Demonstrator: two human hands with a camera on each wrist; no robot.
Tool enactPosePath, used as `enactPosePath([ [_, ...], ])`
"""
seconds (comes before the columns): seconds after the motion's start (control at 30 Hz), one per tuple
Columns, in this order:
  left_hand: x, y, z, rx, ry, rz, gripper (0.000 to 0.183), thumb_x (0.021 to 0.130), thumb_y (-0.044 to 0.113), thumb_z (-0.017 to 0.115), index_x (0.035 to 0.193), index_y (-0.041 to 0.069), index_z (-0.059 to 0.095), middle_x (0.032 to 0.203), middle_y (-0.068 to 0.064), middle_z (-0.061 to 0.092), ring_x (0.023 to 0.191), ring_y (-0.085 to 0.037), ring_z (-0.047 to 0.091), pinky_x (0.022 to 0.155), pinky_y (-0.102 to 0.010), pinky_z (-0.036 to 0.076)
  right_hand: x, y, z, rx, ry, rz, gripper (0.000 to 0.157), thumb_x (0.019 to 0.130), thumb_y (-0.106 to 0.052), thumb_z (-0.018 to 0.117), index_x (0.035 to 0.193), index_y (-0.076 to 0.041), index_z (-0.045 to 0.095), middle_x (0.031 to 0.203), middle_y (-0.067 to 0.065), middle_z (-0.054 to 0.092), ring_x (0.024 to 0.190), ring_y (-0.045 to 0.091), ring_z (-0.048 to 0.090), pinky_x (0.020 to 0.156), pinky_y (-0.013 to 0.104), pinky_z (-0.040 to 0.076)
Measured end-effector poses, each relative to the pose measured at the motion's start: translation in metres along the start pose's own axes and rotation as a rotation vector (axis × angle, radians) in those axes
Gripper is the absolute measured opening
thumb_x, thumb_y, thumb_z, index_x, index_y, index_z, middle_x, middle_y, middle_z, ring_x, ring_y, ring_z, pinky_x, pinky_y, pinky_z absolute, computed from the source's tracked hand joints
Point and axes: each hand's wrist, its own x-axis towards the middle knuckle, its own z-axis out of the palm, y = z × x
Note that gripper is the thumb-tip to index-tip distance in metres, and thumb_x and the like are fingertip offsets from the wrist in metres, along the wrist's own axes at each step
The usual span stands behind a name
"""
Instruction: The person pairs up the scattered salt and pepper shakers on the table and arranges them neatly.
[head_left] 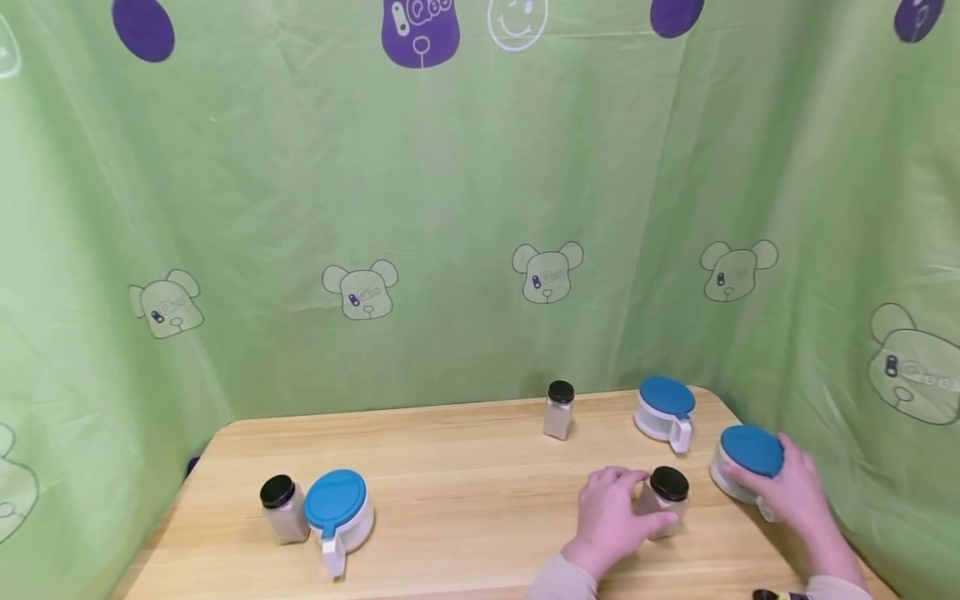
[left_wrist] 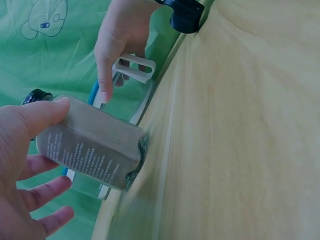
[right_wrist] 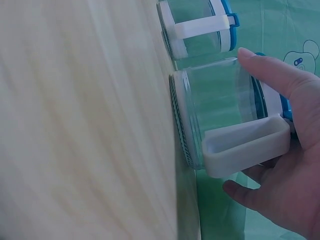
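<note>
My left hand (head_left: 609, 515) holds a small jar (head_left: 664, 503) with a black lid and pale contents, thumb and fingers on opposite sides. Printed text covers one face of this jar (left_wrist: 92, 142) in the left wrist view, where the lower fingers stand apart from it. Farther right, my right hand (head_left: 798, 492) grips a clear glass canister (head_left: 752, 451) with a blue lid around its upper part. In the right wrist view the canister's white handle (right_wrist: 245, 147) faces the camera, and the thumb lies along the side near the lid. Some fingers are hidden behind the canister.
Behind the right hand stands another blue-lidded canister (head_left: 666, 408), with a black-lidded jar (head_left: 558, 411) to its left. At the left of the wooden table (head_left: 465, 500) a third jar (head_left: 285, 510) stands beside a third canister (head_left: 337, 510). Green curtain (head_left: 450, 167) surrounds the table.
</note>
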Motion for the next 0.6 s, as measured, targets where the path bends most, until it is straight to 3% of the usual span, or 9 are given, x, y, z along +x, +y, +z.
enactPosePath([
  [0.37, 0.005, 0.006, 0.002, 0.169, 0.010, 0.030, 0.060, 0.073, 0.069, 0.069, 0.121, 0.034, 0.063, 0.117, 0.015, 0.061, 0.111, -0.007, 0.051, 0.096, -0.032, 0.041, 0.001, 0.001, -0.001, -0.015, 0.006, 0.003, 0.115, 0.086, -0.048, 0.069, 0.148, 0.013, -0.005, 0.140, 0.053, 0.010, 0.124, 0.068, 0.022, 0.095, 0.078, 0.026],
  [0.6, 0.007, 0.012, 0.002, 0.195, -0.004, 0.004, 0.057, 0.071, 0.071, 0.070, 0.116, 0.035, 0.065, 0.115, 0.017, 0.060, 0.110, -0.007, 0.050, 0.094, -0.032, 0.041, 0.003, 0.003, 0.001, -0.018, 0.002, 0.012, 0.115, 0.085, -0.049, 0.069, 0.149, 0.013, -0.004, 0.140, 0.052, 0.012, 0.124, 0.067, 0.023, 0.096, 0.077, 0.026],
])
